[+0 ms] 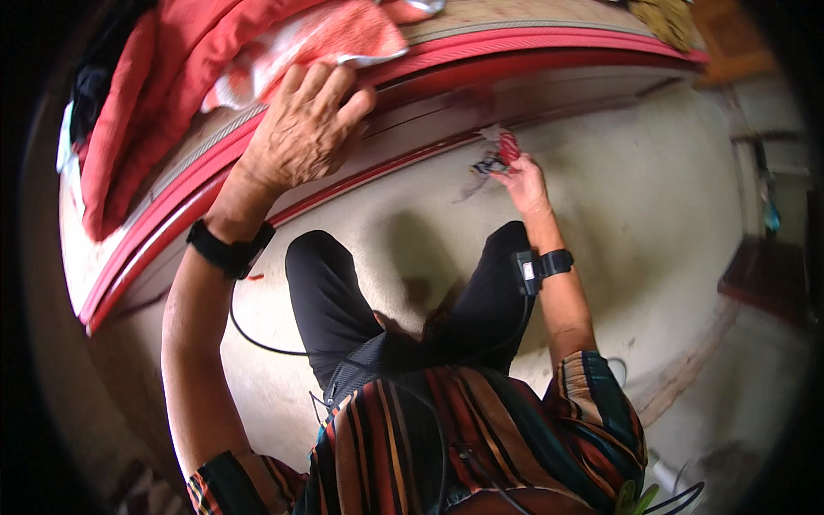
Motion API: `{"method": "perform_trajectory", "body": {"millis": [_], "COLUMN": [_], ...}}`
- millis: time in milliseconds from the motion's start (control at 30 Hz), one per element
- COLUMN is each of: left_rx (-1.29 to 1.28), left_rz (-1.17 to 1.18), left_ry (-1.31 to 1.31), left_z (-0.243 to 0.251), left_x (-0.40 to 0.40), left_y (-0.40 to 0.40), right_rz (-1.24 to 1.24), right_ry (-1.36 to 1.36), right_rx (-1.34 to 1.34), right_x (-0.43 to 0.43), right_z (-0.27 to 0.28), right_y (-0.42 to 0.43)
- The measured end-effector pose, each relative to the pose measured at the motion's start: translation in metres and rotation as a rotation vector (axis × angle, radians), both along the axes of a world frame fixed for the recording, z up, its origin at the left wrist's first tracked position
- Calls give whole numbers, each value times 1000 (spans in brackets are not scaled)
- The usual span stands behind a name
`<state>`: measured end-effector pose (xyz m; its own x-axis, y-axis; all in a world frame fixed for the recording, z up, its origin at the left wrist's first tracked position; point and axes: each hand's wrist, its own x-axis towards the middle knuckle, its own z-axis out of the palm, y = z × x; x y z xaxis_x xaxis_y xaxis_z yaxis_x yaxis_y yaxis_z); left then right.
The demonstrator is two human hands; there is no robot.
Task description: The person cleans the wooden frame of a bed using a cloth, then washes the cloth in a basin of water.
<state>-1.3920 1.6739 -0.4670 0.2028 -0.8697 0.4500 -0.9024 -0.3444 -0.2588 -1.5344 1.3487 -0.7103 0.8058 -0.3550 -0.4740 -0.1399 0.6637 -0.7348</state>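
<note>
My left hand (308,125) rests at the edge of a mattress with pink piping (444,55), against a coral and white towel (322,48); its fingertips lie at the cloth and whether they grip it cannot be told. Away to the right and lower, over the floor, my right hand (523,180) holds a small crumpled bundle (508,147), partly red and partly dark and whitish, with thin strands hanging from it. What the bundle is made of is not clear. Both wrists wear black straps with small devices and cables.
A red padded cloth (174,84) lies heaped on the mattress at the left, beside dark fabric (90,96). A mustard cloth (663,22) lies at the far right end. The red-trimmed bed side (386,161) borders the floor. A dark low wooden piece (766,277) stands at right.
</note>
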Motion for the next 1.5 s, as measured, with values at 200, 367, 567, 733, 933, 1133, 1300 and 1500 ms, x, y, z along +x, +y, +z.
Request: {"method": "perform_trajectory", "body": {"millis": [200,367,567,733,933,1133,1300,1500], "left_rx": [99,52,41,0,-35,-66,-92,-211], "left_rz": [110,57,62,70,52,73,163,166], "left_ry": [55,29,115,294,421,463,496,591], "left_z": [-2,2,2,10,15,12,17,23], "left_x": [20,26,29,26,34,33,24,22], "left_y": [-13,-14,-18,-15,-13,-28,-13,-35], "right_rz": [49,-67,-365,-372,240,183,-63,-431], "right_ry": [-240,-305,-117,-278,-537,-960,-963,-315], "right_rx": [-61,-239,-194,-463,-741,-1532,-1511,-1446], "right_x": [6,51,114,106,95,96,114,116], "right_z": [71,76,86,77,55,40,60,10], "right_y": [26,11,36,138,257,278,154,-55]}}
